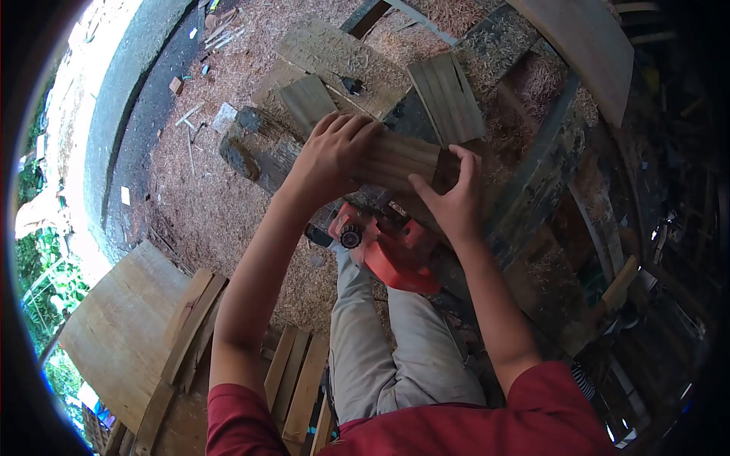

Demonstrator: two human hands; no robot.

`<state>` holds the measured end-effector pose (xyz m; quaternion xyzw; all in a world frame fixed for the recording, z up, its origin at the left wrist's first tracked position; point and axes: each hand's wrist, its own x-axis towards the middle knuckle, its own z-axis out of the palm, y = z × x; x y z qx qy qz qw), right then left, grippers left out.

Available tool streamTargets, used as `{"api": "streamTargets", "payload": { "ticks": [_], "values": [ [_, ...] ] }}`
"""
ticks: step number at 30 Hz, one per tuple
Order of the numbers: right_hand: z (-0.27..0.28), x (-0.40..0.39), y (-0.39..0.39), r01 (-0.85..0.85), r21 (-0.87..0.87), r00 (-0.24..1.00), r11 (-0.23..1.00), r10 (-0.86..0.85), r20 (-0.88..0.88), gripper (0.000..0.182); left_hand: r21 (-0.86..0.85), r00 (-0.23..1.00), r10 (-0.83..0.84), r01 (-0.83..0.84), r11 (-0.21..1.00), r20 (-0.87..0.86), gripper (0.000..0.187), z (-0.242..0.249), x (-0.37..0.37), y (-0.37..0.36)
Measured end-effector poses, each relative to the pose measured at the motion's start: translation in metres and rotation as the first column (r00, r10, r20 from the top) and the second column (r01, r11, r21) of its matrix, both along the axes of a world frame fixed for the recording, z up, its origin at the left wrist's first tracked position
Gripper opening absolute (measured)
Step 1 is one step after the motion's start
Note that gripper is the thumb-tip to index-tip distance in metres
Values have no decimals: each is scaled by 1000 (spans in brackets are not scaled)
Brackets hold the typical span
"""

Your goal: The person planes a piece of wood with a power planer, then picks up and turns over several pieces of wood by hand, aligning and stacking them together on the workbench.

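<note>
A short striped wooden board [399,161] is between my hands, over a red power tool that looks like an electric planer [395,258]. My left hand [334,156] is closed over the board's left part, fingers across its far side. At the right end, my right hand [456,197] grips the corner, with the thumb on the near edge and the index finger by the far corner. The tool's black knob [350,236] faces up. Whether the board touches the tool's working face is hidden.
Beyond my hands, more short boards lie on the worn bench: one piece [449,97] at right, another [307,102] at left. A black plug [351,85] rests on a wide plank [342,57]. Shavings cover the floor. A plywood sheet [125,327] and wood strips [293,376] are near my left side.
</note>
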<state>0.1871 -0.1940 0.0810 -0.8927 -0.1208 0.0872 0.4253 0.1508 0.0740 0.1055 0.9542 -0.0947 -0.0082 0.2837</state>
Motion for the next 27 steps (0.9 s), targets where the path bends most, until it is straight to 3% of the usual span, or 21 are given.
{"api": "streamTargets", "payload": {
  "ticks": [3, 4, 7, 10, 13, 16, 19, 23, 24, 27],
  "values": [
    [25, 8, -2, -254, -141, 917, 957, 284, 281, 91, 37, 998, 2, 0, 999, -56, 100, 4, 1, 1],
    [33, 12, -1, -330, -207, 880, 921, 380, 286, 98, 50, 997, -8, 12, 999, -78, 101, 8, 1, 2],
    [24, 22, -2, -434, -239, 828, 868, 490, 273, 96, 77, 992, -49, 59, 995, -116, 102, 25, 11, 2],
    [34, 33, -6, -472, -197, 829, 859, 509, 232, 94, 88, 990, -80, 91, 992, -117, 102, 43, 25, -2],
    [50, 49, -15, -398, -216, 845, 892, 448, 293, 92, 92, 988, -141, 145, 985, -55, 100, 53, 55, -10],
    [36, 68, -24, -278, -188, 875, 942, 330, 355, 94, 94, 975, -215, 210, 973, 49, 99, 41, 102, -20],
    [12, 86, -28, -164, -146, 902, 976, 208, 377, 104, 110, 951, -307, 303, 947, 22, 97, 16, 152, -25],
    [-5, 93, -27, -55, -15, 954, 998, 57, 293, 120, 175, 913, -406, 393, 903, 41, 115, -10, 192, -23],
    [-5, 91, -27, -23, 26, 960, 999, 15, 279, 123, 156, 897, -442, 435, 887, 13, 127, -11, 199, -21],
    [-5, 77, -30, 51, 48, 972, 998, -61, 228, 126, 142, 880, -473, 474, 869, -41, 132, -12, 206, -18]
  ]
}}
